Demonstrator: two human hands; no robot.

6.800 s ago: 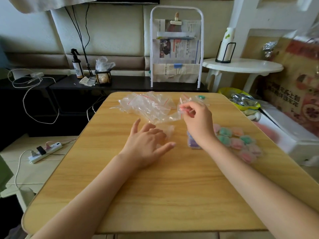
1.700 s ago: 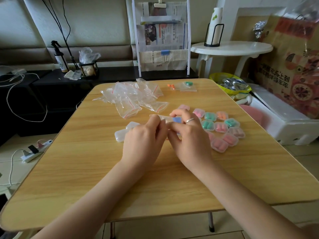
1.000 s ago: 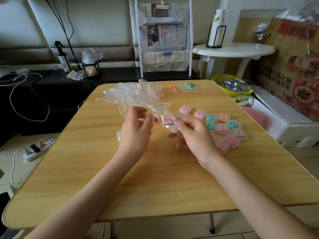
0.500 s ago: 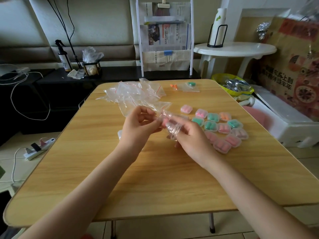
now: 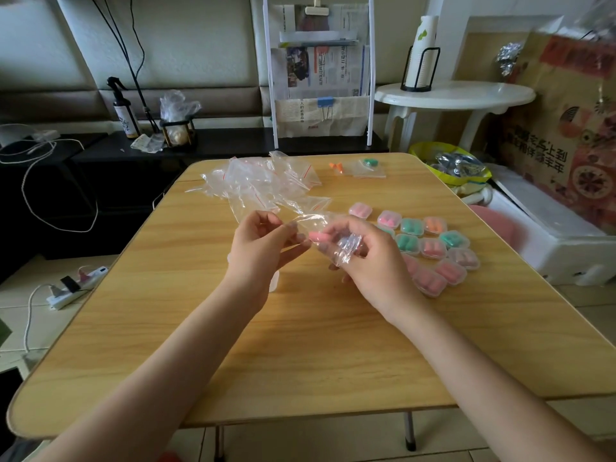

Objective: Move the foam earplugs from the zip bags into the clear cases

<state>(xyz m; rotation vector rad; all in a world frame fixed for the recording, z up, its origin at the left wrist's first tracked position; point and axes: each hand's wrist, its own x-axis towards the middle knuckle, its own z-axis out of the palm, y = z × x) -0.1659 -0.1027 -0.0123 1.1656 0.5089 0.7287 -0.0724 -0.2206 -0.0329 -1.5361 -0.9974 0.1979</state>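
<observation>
Above the middle of the wooden table (image 5: pixel 316 345), both my hands hold one clear zip bag (image 5: pixel 336 240) with pink foam earplugs (image 5: pixel 320 235) inside. My left hand (image 5: pixel 263 248) pinches the bag's open end. My right hand (image 5: pixel 370 261) grips the crumpled lower part. Several clear cases (image 5: pixel 436 251) filled with pink, green and orange earplugs lie in a cluster to the right. A pile of empty zip bags (image 5: pixel 263 185) lies at the back left. A clear case (image 5: pixel 274 281) sits mostly hidden under my left wrist.
Loose orange earplugs (image 5: pixel 336 167) and a zip bag with green earplugs (image 5: pixel 369 165) lie near the table's far edge. A white newspaper rack (image 5: pixel 320 71) stands behind the table. A white round side table (image 5: pixel 456 95) and a yellow bowl (image 5: pixel 450 165) are at the right.
My hands lifted a zip bag off the pile and brought it between them. The pink earplugs have been worked toward the bag's opening at my left fingers.
</observation>
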